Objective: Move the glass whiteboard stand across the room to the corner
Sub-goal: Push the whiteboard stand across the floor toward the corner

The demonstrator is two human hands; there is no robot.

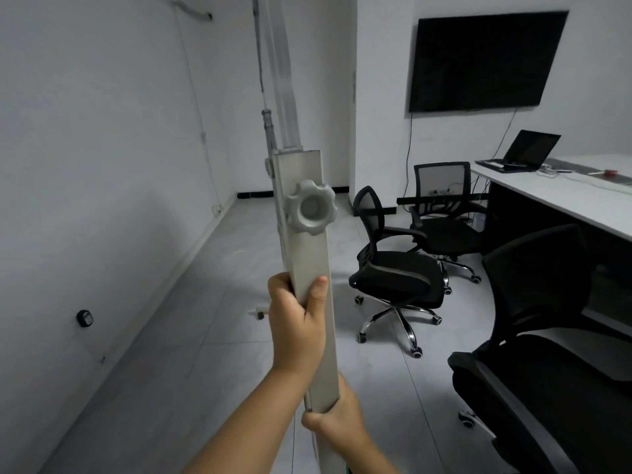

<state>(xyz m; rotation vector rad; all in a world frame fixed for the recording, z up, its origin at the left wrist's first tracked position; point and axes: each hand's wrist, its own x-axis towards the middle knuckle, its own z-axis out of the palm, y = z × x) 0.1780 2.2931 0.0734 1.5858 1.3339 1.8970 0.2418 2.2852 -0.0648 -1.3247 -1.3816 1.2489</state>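
The whiteboard stand's grey metal upright (307, 248) rises right in front of me, seen edge-on, with a round lobed knob (310, 207) on its side. A thinner inner post and the glass panel's edge (278, 70) continue toward the ceiling. My left hand (294, 323) is wrapped around the upright below the knob. My right hand (337, 417) grips the same upright lower down. A caster foot of the stand (260, 313) shows on the floor behind my left hand. The stand's base is hidden.
A white wall (102, 165) runs along the left to a far corner (239, 193). Three black office chairs (396, 271) (444, 213) (540, 354) stand to the right, beside a white desk (564, 196) with a laptop (526, 152). A dark screen (485, 59) hangs on the wall.
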